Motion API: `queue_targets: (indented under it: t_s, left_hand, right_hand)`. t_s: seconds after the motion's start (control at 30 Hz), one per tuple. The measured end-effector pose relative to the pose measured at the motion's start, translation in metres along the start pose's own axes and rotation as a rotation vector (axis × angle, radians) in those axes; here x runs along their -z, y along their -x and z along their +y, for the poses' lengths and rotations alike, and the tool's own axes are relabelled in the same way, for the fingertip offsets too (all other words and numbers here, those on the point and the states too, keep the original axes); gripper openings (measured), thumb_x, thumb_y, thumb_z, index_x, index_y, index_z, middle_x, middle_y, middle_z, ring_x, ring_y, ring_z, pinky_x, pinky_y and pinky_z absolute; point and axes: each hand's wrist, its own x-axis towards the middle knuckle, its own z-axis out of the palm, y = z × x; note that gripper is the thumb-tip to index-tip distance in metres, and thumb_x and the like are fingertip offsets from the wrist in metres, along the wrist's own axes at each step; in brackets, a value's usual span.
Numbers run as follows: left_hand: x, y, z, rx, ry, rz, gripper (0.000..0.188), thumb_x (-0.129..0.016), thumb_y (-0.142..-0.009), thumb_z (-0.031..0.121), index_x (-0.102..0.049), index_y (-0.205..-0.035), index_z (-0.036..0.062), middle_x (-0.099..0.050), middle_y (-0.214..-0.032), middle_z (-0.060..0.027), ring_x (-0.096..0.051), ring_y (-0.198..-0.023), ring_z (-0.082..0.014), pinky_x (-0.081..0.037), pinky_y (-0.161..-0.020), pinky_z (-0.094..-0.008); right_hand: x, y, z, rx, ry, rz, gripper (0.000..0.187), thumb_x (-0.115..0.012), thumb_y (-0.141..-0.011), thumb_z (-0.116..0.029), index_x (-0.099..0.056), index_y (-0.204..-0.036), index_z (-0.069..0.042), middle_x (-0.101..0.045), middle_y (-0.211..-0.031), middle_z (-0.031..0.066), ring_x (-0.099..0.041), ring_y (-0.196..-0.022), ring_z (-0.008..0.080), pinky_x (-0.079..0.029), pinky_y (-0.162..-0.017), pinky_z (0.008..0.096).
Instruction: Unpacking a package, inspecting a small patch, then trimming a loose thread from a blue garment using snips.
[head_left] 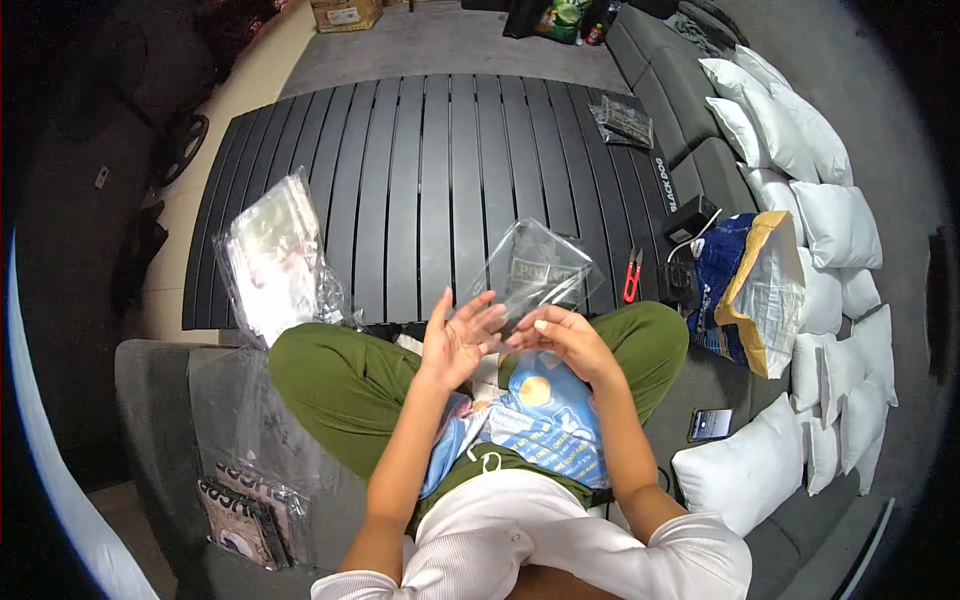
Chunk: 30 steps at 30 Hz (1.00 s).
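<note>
A clear plastic bag [530,240] with a dark patch-like piece [545,278] inside lies tilted at the black slatted table's near edge. My right hand [568,343] pinches the bag's near edge between thumb and fingers. Just left of it, my left hand [458,338] is held palm up, its fingers spread and partly curled, with nothing gripped. Its fingertips are close to the bag; whether they touch it I cannot tell. Across my lap, under both hands, lies a blue printed cloth [545,420].
Clear packets [275,255] lie on the slatted table [400,180] at left, another packet [625,122] at far right. Red snips [632,275], a black box [690,218] and a blue sack [725,275] are to the right. A phone [710,425] and white pillows [745,465] rest on the sofa.
</note>
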Motion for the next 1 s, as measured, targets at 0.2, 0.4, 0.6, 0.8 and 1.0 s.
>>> queue_targets:
  t_s: [0.2, 0.4, 0.6, 0.8, 1.0]
  left_hand:
    - [-0.009, -0.013, 0.013, -0.019, -0.355, 0.145, 0.032, -0.047, -0.089, 0.025, -0.051, -0.112, 0.004, -0.061, -0.102, -0.0096, -0.058, -0.08, -0.0137, -0.047, -0.067, -0.0256]
    - [-0.025, -0.029, 0.011, -0.026, -0.33, 0.032, 0.021, -0.053, -0.086, 0.019, -0.059, -0.101, 0.0055, -0.056, -0.115, -0.0066, -0.052, -0.085, -0.0095, -0.043, -0.071, -0.0221]
    - [-0.012, -0.063, 0.006, -0.118, -0.153, -0.127, 0.022, -0.057, -0.084, 0.017, -0.06, -0.1, 0.0028, -0.048, -0.125, -0.0059, -0.055, -0.092, -0.0145, -0.045, -0.082, -0.0262]
    - [0.002, -0.1, 0.015, -0.038, -0.102, -0.18, 0.021, -0.058, -0.083, 0.015, -0.062, -0.101, 0.0046, -0.05, -0.123, -0.0064, -0.054, -0.096, -0.0139, -0.045, -0.084, -0.0271]
    - [0.007, -0.111, 0.038, 0.097, -0.351, 0.011, 0.04, -0.059, -0.082, 0.012, -0.047, -0.12, 0.0082, -0.059, -0.099, -0.0042, -0.058, -0.08, -0.01, -0.049, -0.074, -0.0229]
  right_hand:
    - [0.011, 0.002, -0.011, -0.114, -0.004, -0.048, 0.026, -0.046, -0.089, -0.019, -0.048, -0.109, -0.002, -0.062, -0.095, 0.0145, -0.06, -0.09, 0.0204, -0.046, -0.081, 0.0327]
    - [0.033, -0.011, -0.004, -0.114, -0.585, -0.059, 0.042, -0.047, -0.088, -0.023, -0.037, -0.128, -0.014, -0.055, -0.11, 0.0192, -0.055, -0.1, 0.033, -0.044, -0.084, 0.0465]
    - [0.049, -0.02, -0.005, -0.053, -0.961, 0.012, 0.034, -0.052, -0.084, -0.021, -0.05, -0.116, -0.011, -0.055, -0.11, 0.0123, -0.053, -0.1, 0.0311, -0.042, -0.085, 0.0415]
    - [0.087, -0.05, -0.013, 0.009, -0.905, 0.233, 0.021, -0.054, -0.081, -0.007, -0.056, -0.101, -0.009, -0.06, -0.096, 0.0076, -0.057, -0.091, 0.0223, -0.047, -0.078, 0.0377]
    - [0.108, -0.09, -0.032, 0.015, -0.554, 0.327, 0.036, -0.055, -0.074, 0.006, -0.048, -0.107, -0.005, -0.051, -0.097, 0.0092, -0.055, -0.086, 0.0222, -0.048, -0.075, 0.0331]
